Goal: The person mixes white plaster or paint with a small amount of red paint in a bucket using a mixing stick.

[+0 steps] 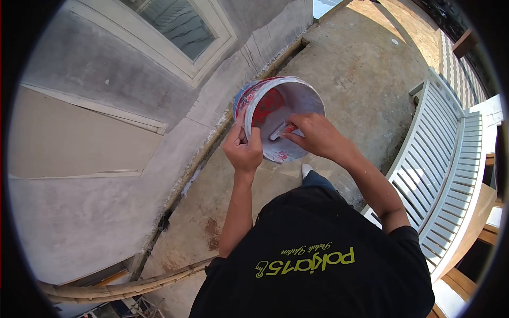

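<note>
A paint-smeared bucket [306, 94] is tipped so that its mouth faces me, with red and whitish patches on its inner wall. My left hand [244, 147] grips the bucket's rim at the near left side, thumb over the edge. Inside the mouth, my right hand [313, 133] is closed around a scraper [290, 127] with a red handle. The scraper's pale blade points down and left against the inside of the bucket. How much material lies at the bottom cannot be made out.
A grey plastered wall [122, 175] with a white-framed window [183, 32] runs along the left. To the right stands a white slatted bench [424, 164]. Bamboo poles [127, 289] cross the lower left above the concrete ground [350, 79].
</note>
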Demonstrator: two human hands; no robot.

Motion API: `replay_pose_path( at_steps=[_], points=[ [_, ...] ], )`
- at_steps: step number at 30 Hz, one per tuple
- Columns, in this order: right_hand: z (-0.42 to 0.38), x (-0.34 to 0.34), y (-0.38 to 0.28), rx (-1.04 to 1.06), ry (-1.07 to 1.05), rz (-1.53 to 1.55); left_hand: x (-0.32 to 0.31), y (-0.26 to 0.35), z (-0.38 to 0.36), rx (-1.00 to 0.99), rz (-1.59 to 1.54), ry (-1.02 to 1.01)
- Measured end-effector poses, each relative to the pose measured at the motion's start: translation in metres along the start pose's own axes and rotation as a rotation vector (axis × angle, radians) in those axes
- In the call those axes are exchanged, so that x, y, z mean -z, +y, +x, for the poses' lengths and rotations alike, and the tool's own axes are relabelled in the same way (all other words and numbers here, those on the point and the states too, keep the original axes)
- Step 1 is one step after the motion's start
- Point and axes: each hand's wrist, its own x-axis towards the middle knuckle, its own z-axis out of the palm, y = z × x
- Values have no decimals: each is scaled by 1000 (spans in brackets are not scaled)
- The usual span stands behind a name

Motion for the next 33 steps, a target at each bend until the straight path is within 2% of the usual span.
replay_pose_path(
  at_steps=[4, 7, 12, 15, 18, 27, 30, 33],
  points=[
    [23, -10, 12, -30, -101, -45, -7, -6, 9, -77, 54, 39],
    [36, -1, 26, 42, -98, -48, -7, 3, 13, 68, 80, 31],
    [53, 34, 51, 156, -66, -120, -19, 8, 24, 86, 85, 32],
    [54, 27, 66, 242, -142, -74, -29, 7, 30, 114, 71, 34],
    [47, 20, 76, 220, -253, -39, -39, 4, 35, 133, 61, 36],
    [39, 40, 84, 278, -316, 105, -53, 3, 42, 102, 151, 2],
    [34, 31, 83, 241, -361, -72, -57, 2, 45, 149, 138, -14],
    [42, 23, 94, 207, -265, -62, -59, 2, 44, 168, 159, -37]
  ],
)
